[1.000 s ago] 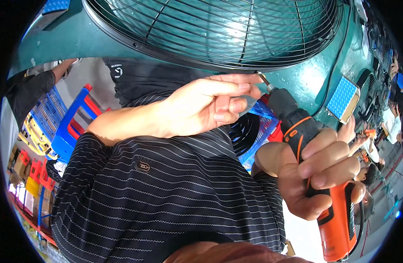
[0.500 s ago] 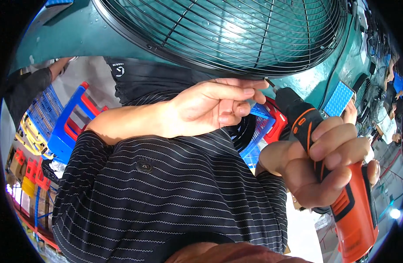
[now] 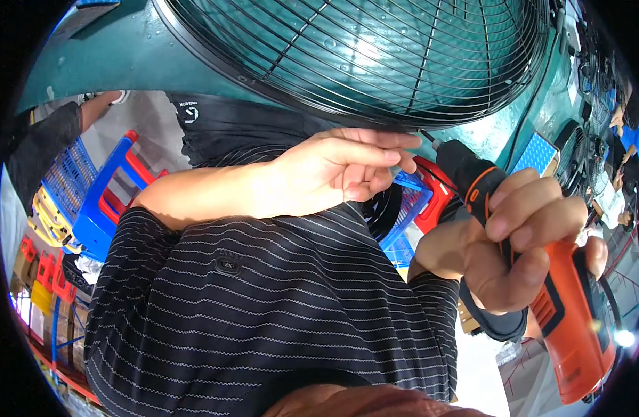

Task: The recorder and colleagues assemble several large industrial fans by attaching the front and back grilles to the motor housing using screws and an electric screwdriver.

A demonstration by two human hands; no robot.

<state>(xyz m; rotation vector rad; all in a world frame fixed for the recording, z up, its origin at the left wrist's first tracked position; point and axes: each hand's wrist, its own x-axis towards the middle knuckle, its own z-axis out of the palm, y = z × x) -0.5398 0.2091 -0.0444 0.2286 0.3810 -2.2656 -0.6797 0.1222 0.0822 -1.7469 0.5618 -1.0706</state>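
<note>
A black wire fan guard with a dark rim lies on the green tabletop. My right hand is closed around an orange and black electric screwdriver. Its thin bit points up and left, with the tip at the near edge of the guard's rim. Just left of that tip is my left hand, palm turned partly up. Its upper fingers reach out along the underside of the rim, while the lower ones curl loosely with nothing visible in them. Whether the fingertips touch the rim I cannot tell. Any screw at the bit is too small to make out.
Below the table on the left stand a blue plastic stool and a blue basket. Red and blue plastic items sit behind my right wrist. A dark cable crosses the tabletop. Other people are at the far right and left.
The screwdriver's handle has swung slightly to the right and down, its bit staying at the rim. My left fingers have straightened a little and drawn slightly away from the bit.
</note>
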